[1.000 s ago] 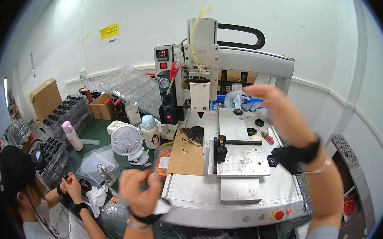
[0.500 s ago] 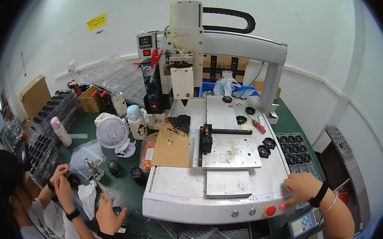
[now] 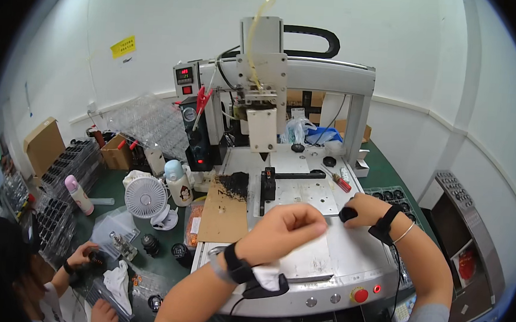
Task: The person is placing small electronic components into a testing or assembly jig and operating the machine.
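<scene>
My left hand (image 3: 286,230) hangs over the front of a white benchtop machine (image 3: 224,286). Its fingers curl toward the thumb, and whatever they may hold is hidden. At the machine's right side my right hand (image 3: 368,210) closes on a black round plastic part (image 3: 347,214), fingers pointing left. Behind my left hand lies a metal fixture plate (image 3: 309,195), partly covered by it. A black block (image 3: 268,185) with an orange detail stands on that plate. Just above and left of the block hangs the pointed nozzle (image 3: 264,156) of the machine head (image 3: 262,129). Both wrists wear black bands.
Black-stained cardboard (image 3: 223,221) lies left of the fixture. A red screwdriver (image 3: 342,183) rests behind my right hand. Trays of black parts (image 3: 393,194) stand at the right. The red stop button (image 3: 359,294) is in front. A co-worker's hand (image 3: 81,254) works at far left, near a fan (image 3: 147,195).
My left hand has come from the left bench to above the machine. My right hand has left the lit button for the black part. The machine head has shifted right, toward the block.
</scene>
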{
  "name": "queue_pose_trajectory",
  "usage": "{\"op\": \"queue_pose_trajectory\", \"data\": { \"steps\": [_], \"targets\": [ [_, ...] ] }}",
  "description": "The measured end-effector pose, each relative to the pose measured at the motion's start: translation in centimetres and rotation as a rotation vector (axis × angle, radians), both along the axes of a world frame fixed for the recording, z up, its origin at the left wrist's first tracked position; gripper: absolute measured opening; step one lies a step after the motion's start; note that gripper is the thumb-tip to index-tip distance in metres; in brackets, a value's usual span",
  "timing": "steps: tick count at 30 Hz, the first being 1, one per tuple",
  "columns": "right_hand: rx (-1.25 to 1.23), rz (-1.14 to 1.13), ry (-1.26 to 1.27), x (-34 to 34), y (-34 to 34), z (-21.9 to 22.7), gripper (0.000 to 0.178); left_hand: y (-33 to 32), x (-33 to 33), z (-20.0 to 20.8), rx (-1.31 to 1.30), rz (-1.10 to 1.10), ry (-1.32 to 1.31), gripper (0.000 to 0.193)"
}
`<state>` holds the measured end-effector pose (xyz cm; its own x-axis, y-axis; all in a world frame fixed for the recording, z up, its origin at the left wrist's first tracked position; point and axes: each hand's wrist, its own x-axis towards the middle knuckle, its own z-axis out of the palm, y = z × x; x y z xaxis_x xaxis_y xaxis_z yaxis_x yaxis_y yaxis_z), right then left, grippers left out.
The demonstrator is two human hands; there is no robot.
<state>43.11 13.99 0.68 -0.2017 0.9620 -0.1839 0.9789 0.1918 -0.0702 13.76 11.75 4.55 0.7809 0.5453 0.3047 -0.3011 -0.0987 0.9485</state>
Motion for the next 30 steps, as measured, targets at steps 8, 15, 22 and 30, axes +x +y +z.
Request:
{"op": "queue_pose_trajectory", "data": {
  "steps": [8,15,22,30],
  "targets": [
    [0.481,-0.052,0.466,-0.8,2.3,3.7,0.046,5.0,-0.1,-4.7,-0.405,0.179,0.101,0.008],
    [-0.547,-0.429,1.980,-5.2,8.7,-0.3,0.033,5.9,-0.2,-6.3,-0.355,0.072,0.245,0.011],
    [-0.205,-0.408,1.955,-7.1,6.0,-0.6,0.023,4.3,0.0,-5.6,-0.138,-0.005,0.432,0.019],
    [-0.159,-0.333,1.866,-7.0,6.3,-1.1,0.023,3.9,0.1,-5.8,0.254,-0.011,0.459,0.020]
  ]
}}
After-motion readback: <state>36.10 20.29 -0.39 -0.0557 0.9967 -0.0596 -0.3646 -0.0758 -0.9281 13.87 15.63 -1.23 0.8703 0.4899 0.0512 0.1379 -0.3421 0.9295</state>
